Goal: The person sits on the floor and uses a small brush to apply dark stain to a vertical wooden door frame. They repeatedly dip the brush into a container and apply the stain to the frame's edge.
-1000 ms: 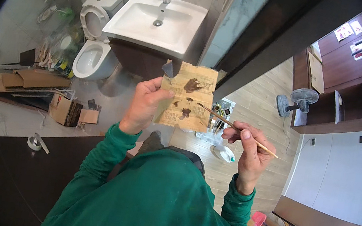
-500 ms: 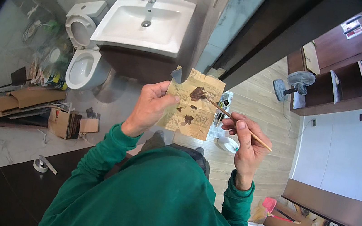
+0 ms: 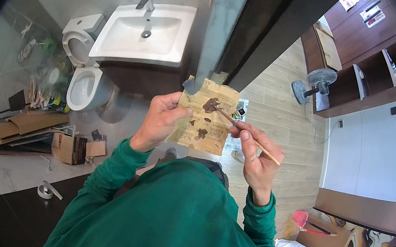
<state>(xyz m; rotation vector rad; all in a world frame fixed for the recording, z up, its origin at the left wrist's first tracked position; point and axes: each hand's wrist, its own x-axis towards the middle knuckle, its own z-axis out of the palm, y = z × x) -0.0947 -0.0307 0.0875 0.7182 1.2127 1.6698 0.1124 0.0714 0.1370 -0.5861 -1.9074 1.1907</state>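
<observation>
My left hand (image 3: 158, 121) grips the left edge of a tan sandpaper sheet (image 3: 186, 133), thumb on its printed back. The sheet is creased, and a dark grey corner shows at its top left. Several dark brown paint blobs (image 3: 201, 134) lie on it. In my right hand (image 3: 259, 156) is a thin wooden paintbrush (image 3: 226, 116), pinched between thumb and fingers. Its tip touches the largest blob, near the top of the sheet.
Left of me are a white washbasin (image 3: 117, 50), a toilet (image 3: 82, 91) and a cardboard pile (image 3: 27, 126). A dark door frame (image 3: 262, 37) rises ahead. To the right stand a fan (image 3: 316, 81) and open shelves (image 3: 361, 102). A tape roll (image 3: 45, 191) lies at lower left.
The sheet and both hands have shifted slightly left in the picture as the view turned. The brush tip stays at the upper paint blob.
</observation>
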